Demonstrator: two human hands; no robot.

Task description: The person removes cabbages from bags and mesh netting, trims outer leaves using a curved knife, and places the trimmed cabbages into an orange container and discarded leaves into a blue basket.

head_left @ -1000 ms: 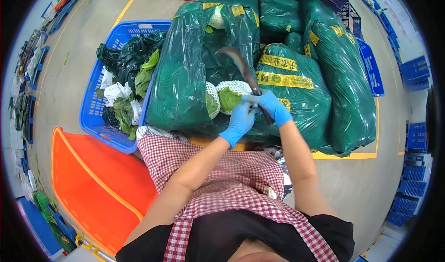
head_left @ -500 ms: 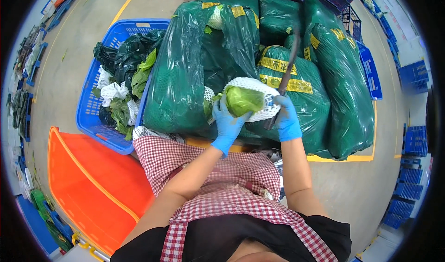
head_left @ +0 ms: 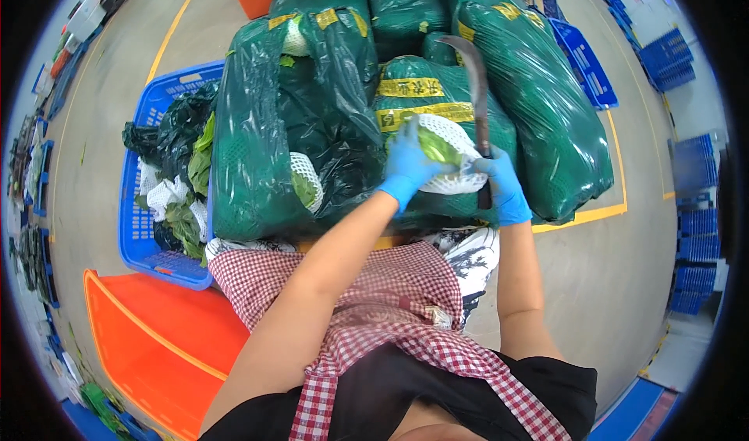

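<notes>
My gloved left hand grips a leafy green head in a white foam mesh sleeve, held over a green plastic sack. My gloved right hand is closed on a curved knife, its blade pointing up, and touches the right side of the sleeve. To the left, an opened green sack with loose torn plastic shows another sleeved head low in it and one near the top.
A blue basket on the left holds leaves, dark plastic and mesh sleeves. An orange bin sits at lower left. More plump sacks are piled right and behind, with a blue crate beyond. Stacked blue pallets line the right edge.
The sleeved head has been lifted from the opened sack and moved right between both hands. The knife has swung from tilted left to nearly upright. The view has shifted.
</notes>
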